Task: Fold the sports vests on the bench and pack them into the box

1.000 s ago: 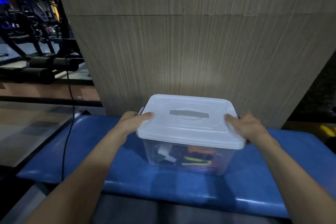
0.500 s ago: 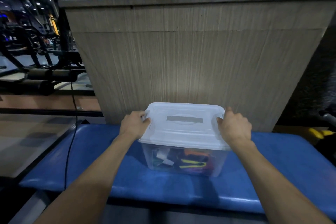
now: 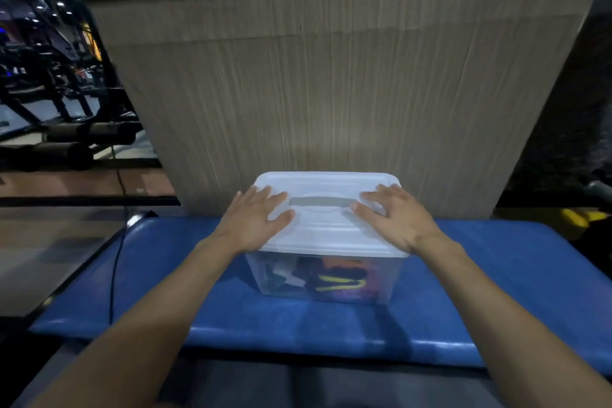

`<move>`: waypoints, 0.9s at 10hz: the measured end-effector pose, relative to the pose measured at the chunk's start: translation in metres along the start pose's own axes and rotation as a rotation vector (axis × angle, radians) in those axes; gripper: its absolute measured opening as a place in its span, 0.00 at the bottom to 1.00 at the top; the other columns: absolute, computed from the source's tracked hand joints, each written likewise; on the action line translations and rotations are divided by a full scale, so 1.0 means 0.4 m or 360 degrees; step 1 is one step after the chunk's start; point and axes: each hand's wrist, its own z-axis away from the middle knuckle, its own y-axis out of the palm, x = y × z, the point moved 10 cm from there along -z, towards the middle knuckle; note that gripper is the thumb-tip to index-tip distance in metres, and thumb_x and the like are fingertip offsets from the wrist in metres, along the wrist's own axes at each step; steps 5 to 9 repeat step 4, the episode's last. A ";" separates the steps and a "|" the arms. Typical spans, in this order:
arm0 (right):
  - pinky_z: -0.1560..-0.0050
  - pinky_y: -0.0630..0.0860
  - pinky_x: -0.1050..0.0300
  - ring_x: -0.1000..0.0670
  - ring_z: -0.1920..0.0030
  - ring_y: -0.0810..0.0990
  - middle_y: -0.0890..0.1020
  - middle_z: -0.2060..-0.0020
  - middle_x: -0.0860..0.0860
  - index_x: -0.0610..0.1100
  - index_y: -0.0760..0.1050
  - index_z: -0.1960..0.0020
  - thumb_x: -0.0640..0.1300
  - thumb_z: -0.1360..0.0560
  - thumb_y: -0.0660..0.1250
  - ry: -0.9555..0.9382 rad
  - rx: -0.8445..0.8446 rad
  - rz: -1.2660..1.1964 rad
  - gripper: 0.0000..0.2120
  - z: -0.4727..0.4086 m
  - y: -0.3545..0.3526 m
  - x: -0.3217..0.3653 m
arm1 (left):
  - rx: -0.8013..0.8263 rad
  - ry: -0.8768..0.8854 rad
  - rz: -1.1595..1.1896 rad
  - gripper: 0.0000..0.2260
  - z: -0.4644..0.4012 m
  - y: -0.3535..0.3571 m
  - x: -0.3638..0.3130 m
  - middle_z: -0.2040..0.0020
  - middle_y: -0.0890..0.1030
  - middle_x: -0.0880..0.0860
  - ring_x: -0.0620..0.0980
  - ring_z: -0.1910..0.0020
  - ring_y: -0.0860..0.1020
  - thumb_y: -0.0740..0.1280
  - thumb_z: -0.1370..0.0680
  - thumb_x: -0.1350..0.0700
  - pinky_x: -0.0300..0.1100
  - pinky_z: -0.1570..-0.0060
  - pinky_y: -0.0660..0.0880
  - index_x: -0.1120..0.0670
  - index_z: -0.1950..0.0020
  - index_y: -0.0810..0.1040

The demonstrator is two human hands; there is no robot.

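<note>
Both hands, left [image 3: 256,221] and right [image 3: 395,219], shift from the sides of the lid [image 3: 328,228] onto its top, fingers flat and pressing; the box [image 3: 323,278] on the tabletop [image 3: 185,301] appears packed.

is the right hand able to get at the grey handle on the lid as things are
Probably yes: the right hand lies flat on the lid, its fingertips beside the grey handle, with nothing between them. The left hand rests clear of it.

Left hand [image 3: 253,220] and right hand [image 3: 399,217] lie flat, palms down, fingers spread, arms outstretched.
</note>
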 end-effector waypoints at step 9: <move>0.59 0.72 0.58 0.50 0.65 0.76 0.81 0.68 0.42 0.37 0.80 0.64 0.56 0.17 0.60 -0.0202 -0.0091 -0.1232 0.27 -0.220 -0.043 -0.129 | 0.0148 0.0819 0.0869 0.05 -0.238 -0.007 -0.323 0.57 0.84 0.46 0.47 0.53 0.83 0.70 0.20 0.54 0.33 0.53 0.74 0.51 0.55 0.84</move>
